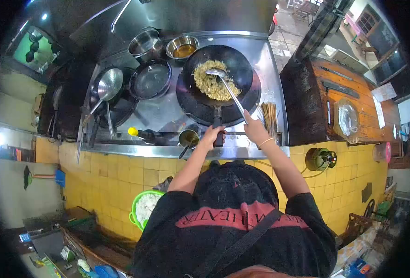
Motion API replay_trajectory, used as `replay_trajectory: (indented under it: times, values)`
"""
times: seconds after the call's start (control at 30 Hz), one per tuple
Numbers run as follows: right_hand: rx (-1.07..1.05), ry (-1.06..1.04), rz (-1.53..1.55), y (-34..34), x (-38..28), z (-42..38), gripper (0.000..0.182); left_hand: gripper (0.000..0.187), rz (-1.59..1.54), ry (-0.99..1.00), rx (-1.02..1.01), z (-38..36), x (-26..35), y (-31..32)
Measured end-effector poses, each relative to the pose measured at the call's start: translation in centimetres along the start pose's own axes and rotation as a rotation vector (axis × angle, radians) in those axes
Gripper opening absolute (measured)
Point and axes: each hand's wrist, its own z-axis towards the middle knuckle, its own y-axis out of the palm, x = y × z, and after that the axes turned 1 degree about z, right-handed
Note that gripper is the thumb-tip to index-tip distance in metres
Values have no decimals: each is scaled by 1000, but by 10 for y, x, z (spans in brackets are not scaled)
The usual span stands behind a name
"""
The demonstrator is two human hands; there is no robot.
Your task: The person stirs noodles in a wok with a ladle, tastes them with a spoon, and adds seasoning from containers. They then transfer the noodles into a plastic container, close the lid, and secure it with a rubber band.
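Note:
A black wok (242, 69) sits on the burner, holding yellow-brown food (209, 85) that looks like fried rice or chopped noodles. My left hand (212, 137) is wrapped round the wok's dark handle (218, 121) at the stove's front edge. In my right hand (256, 129) is the end of a long metal ladle (233, 95), whose head rests in the food. Just right of that hand, a bundle of thin sticks (270, 116) stands at the stove edge. A small pot (189, 137) with a spoon is close to my left hand.
Behind the wok stand a steel bowl of brown liquid (184, 47) and a steel pot (145, 45). A dark pan (150, 79), a large ladle (110, 83) and a yellow-capped bottle (142, 134) lie leftward. A wooden table (348, 111) is right; a green basket (145, 208) is on the floor.

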Motion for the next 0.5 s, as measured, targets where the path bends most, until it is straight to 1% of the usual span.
replay_trajectory:
  times: [0.03, 0.1, 0.17, 0.2, 0.23, 0.27, 0.3, 0.33, 0.37, 0.4, 0.43, 0.47, 0.5]
  values:
    - [-56, -12, 47, -7, -3, 3, 52, 19, -7, 0, 3, -10, 4, 14]
    - [-111, -206, 30, -64, 5, -15, 50, 16, -183, -26, 120, -41, 17, 54]
    - [-192, -47, 14, -125, -15, -38, 47, 14, -627, -110, -258, -112, 53, 96]
    - [-197, -45, 20, -139, -20, -43, 47, 13, -489, -95, -305, -147, 64, 106]
    - [-192, -113, -33, -150, -24, -46, 46, 13, -575, -261, -333, -164, 71, 109]
    - [-189, -183, -85, -154, -26, -48, 46, 13, -534, -237, -315, -159, 74, 101]
    - [-200, -182, -79, -150, -26, -52, 46, 13, -495, -217, -294, -148, 75, 88]
    - [-173, -218, -28, -146, -28, -56, 45, 15, -420, -136, -386, -123, 73, 67]
    - [-143, -253, 20, -143, -29, -60, 44, 15, -523, -190, -289, -104, 68, 52]
    - [-162, -223, 19, -142, -31, -62, 44, 13, -450, -165, -210, -85, 45, 38]
    - [-163, -222, 18, -140, -35, -66, 44, 12, -373, -137, -134, -86, 40, 42]
    - [-163, -112, -61, -137, -39, -70, 46, 11, -254, -82, -86, -95, 22, 50]
    - [-156, 2, -136, -135, -42, -73, 47, 9, -129, -25, -41, -130, 16, 76]
